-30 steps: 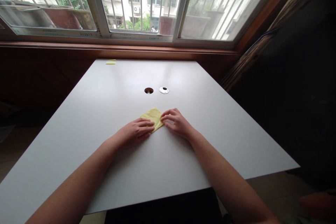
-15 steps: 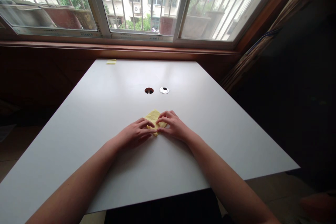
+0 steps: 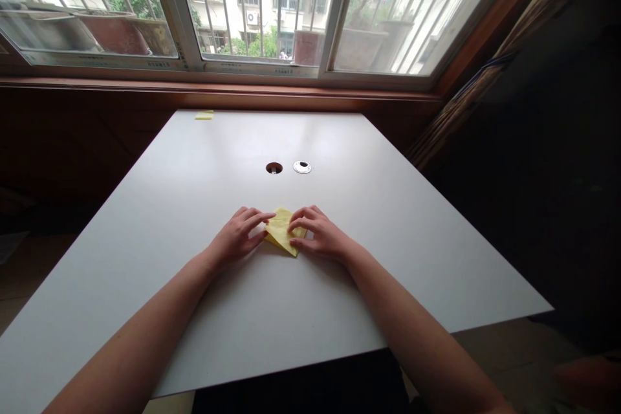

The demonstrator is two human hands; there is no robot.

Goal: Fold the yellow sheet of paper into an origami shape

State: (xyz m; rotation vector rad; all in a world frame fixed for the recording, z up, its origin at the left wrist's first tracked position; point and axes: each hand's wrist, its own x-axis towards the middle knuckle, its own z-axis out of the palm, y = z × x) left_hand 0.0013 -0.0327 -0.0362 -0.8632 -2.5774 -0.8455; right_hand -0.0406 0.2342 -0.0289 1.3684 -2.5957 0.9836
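Note:
A folded piece of yellow paper lies on the white table in front of me, creased, with one corner pointing toward me. My left hand is at its left corner, thumb and index finger holding the edge. On the other side, my right hand has its curled fingers and thumb on the paper's right part, covering that corner. The underside of the paper is hidden.
The white table reaches to a barred window. Beyond the paper are a round hole and a loose round cover. A small yellow strip lies at the far left edge. A curtain hangs at right.
My left hand has drawn back to the left, uncovering more of the paper. The paper's near corner has shifted slightly right and toward me. My right hand has stayed nearly still.

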